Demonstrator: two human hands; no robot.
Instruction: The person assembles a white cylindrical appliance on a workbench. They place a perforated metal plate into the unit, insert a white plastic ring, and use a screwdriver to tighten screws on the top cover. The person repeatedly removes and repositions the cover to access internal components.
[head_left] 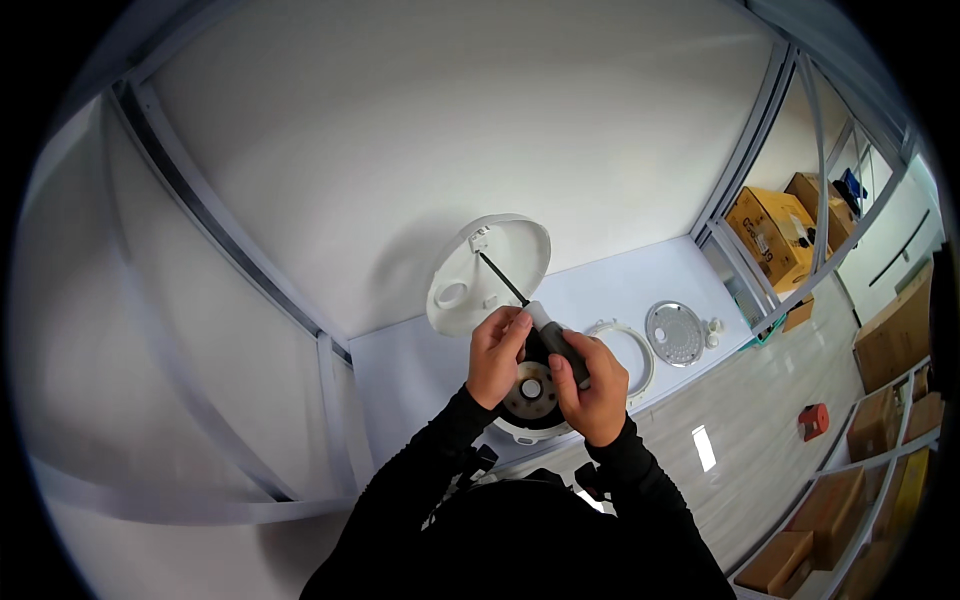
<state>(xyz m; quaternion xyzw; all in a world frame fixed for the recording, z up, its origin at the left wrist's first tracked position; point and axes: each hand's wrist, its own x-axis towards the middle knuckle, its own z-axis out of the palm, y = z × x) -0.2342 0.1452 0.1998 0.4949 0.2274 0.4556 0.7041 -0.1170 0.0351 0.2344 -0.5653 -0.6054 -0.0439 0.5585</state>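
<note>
A screwdriver (pixel 550 329) with a grey handle and dark shaft points up and left. My right hand (pixel 600 392) wraps its handle. My left hand (pixel 494 360) pinches the front of the handle near the shaft. The shaft's tip meets, or nearly meets, a small fitting (pixel 479 241) at the upper left inside the raised white lid (pixel 518 253). Below my hands sits the white round body (pixel 526 436) of what looks like a rice cooker, its metal heating plate (pixel 524 404) showing inside. My hands and the screwdriver partly cover it.
Right of the cooker on the white table (pixel 395 375) lie a white ring (pixel 646 372), a perforated metal disc (pixel 676 334) and small white round parts (pixel 713 333). Metal frame posts (pixel 745 140) border the table. Cardboard boxes (pixel 775 235) and a red object (pixel 813 421) are farther right.
</note>
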